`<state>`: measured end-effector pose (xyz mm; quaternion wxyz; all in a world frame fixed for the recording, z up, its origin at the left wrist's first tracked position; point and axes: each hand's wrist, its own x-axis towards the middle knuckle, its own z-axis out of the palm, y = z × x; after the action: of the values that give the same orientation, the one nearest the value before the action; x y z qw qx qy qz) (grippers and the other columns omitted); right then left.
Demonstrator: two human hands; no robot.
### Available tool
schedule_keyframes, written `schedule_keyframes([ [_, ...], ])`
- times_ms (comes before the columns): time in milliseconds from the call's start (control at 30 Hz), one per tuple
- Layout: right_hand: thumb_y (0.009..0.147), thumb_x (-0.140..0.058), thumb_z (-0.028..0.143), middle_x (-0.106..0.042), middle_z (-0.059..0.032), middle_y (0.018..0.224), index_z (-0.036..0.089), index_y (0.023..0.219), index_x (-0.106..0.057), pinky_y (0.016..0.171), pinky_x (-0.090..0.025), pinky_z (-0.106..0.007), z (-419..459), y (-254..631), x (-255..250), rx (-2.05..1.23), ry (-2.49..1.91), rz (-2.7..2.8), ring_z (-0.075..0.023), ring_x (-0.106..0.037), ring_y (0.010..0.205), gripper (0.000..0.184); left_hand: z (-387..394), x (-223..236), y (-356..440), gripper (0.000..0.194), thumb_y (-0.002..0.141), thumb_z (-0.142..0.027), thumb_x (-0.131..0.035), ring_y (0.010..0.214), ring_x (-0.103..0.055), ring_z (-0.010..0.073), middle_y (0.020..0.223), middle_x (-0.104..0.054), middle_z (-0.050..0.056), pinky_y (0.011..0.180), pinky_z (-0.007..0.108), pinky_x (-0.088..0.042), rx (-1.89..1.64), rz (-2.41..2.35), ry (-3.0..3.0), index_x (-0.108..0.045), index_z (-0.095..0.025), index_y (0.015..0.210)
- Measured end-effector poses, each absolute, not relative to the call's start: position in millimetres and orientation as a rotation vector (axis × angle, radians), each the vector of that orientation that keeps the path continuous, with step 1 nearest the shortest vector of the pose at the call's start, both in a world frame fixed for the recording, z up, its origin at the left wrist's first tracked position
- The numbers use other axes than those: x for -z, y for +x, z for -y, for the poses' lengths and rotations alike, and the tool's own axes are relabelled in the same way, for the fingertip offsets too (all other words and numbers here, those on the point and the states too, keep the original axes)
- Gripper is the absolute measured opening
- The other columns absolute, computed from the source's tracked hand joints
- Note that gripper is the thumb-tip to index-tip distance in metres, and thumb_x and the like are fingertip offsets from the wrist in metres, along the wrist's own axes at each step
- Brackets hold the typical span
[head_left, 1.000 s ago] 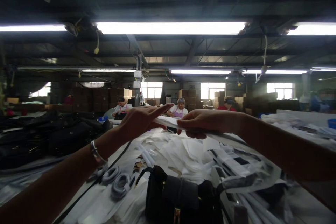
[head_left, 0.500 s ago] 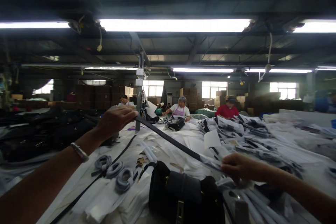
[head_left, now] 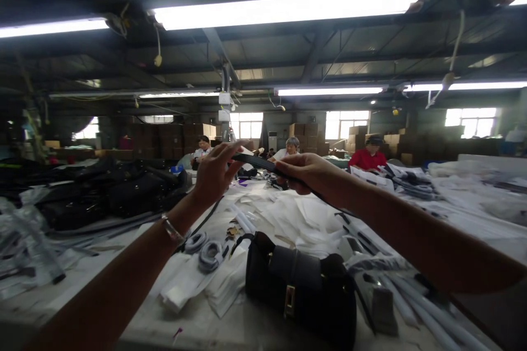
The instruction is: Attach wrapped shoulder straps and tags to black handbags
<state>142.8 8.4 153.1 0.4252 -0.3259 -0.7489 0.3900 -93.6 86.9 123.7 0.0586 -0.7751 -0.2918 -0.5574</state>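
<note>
Item: one dark, flat, narrow strap (head_left: 256, 162), raised above the worktop (head_left: 214, 334) and spanning both hands, presumably so that its surface lies open to view. Left hand (head_left: 216, 173): thumb below, fingers above, apparently pinching the strap near its end. Right hand (head_left: 302, 173): thumb and fingers pinching it farther along, seemingly to steady the short span between; the remainder trails beneath the right forearm.

Below, we list one black handbag with a gold-coloured metal clasp (head_left: 300, 290), standing clasp towards us, perhaps for easy reach. Beside it, to the left, we find grey wrapped coils (head_left: 210, 256); beyond, loose white sheets (head_left: 300, 214), overlapping. Farther left, a heap of black bags (head_left: 132, 192), probably massed there as stock. Across the worktop, a person in red (head_left: 366, 159).
</note>
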Motion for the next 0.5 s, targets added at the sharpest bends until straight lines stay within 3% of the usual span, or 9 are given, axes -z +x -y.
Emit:
schedule_keyframes([
  [67, 0.085, -0.065, 0.049, -0.051, 0.0054, 0.052, 0.014, 0.075, -0.064, 0.037, -0.021, -0.016, -2.7, 154.9, -131.4, -0.881, -0.916, 1.79, -0.0034, -0.035, 0.039, 0.037, -95.0, -81.3, -90.7, 0.038, 0.085, -0.042, -0.068, 0.098, -0.064, 0.0181, 0.11, -0.069, 0.003, 0.08, 0.026, -0.05, 2.292, 1.39, -2.511, -0.061, -0.024, 0.117],
  [167, 0.086, -0.061, 0.053, -0.044, 0.0081, 0.044, 0.016, 0.071, -0.059, 0.035, -0.018, -0.018, 3.6, 171.9, -92.8, -0.817, -1.08, 1.729, -0.0045, -0.032, 0.034, 0.04, -97.9, 1.4, -86.3, 0.043, 0.079, -0.057, -0.068, 0.053, -0.063, 0.019, 0.059, -0.067, 0.005, 0.047, 0.024, -0.045, 2.212, 1.982, -2.734, -0.067, -0.013, 0.078],
  [233, 0.086, -0.058, 0.056, -0.044, 0.0084, 0.044, 0.017, 0.07, -0.058, 0.034, -0.017, -0.018, 4.4, 178.7, -67.5, -0.843, -1.153, 1.745, -0.0042, -0.031, 0.032, 0.041, -95.0, 54.8, -82.8, 0.05, 0.071, -0.062, -0.072, 0.039, -0.059, 0.0202, 0.046, -0.062, 0.006, 0.037, 0.024, -0.039, 2.134, 2.38, -2.797, -0.064, -0.013, 0.067],
  [300, 0.085, -0.057, 0.057, -0.047, 0.0074, 0.047, 0.018, 0.07, -0.058, 0.033, -0.018, -0.018, 3.3, 181.5, -46.8, -0.882, -1.212, 1.753, -0.0045, -0.033, 0.033, 0.042, -94.5, 95.5, -79.6, 0.054, 0.074, -0.066, -0.067, 0.038, -0.058, 0.0181, 0.049, -0.064, 0.008, 0.033, 0.021, -0.035, 2.25, 2.665, -2.669, -0.063, -0.013, 0.07],
  [367, 0.086, -0.055, 0.057, -0.05, 0.0063, 0.05, 0.018, 0.072, -0.058, 0.033, -0.022, -0.017, 2.0, 181.2, -32.6, -0.91, -1.26, 1.778, -0.0048, -0.036, 0.034, 0.042, -100.6, 119.5, -77.1, 0.051, 0.087, -0.063, -0.053, 0.042, -0.058, 0.0132, 0.062, -0.068, 0.008, 0.036, 0.019, -0.038, 2.57, 2.771, -2.407, -0.061, -0.014, 0.078],
  [433, 0.086, -0.054, 0.057, -0.052, 0.0056, 0.052, 0.018, 0.073, -0.06, 0.033, -0.025, -0.017, 1.1, 178.9, -24.4, -0.913, -1.297, 1.826, -0.0047, -0.037, 0.034, 0.042, -113.1, 128.3, -75.5, 0.041, 0.098, -0.05, -0.042, 0.05, -0.06, 0.0094, 0.074, -0.068, 0.006, 0.045, 0.018, -0.045, 2.943, 2.708, -2.097, -0.059, -0.014, 0.087],
  [500, 0.086, -0.054, 0.056, -0.055, 0.005, 0.054, 0.018, 0.074, -0.06, 0.032, -0.026, -0.017, 0.4, 176.0, -19.6, -0.906, -1.33, 1.862, -0.0045, -0.038, 0.034, 0.041, -128.2, 126.7, -74.6, 0.03, 0.101, -0.038, -0.043, 0.06, -0.062, 0.0088, 0.083, -0.067, 0.004, 0.054, 0.019, -0.051, 3.256, 2.519, -1.84, -0.059, -0.013, 0.095],
])
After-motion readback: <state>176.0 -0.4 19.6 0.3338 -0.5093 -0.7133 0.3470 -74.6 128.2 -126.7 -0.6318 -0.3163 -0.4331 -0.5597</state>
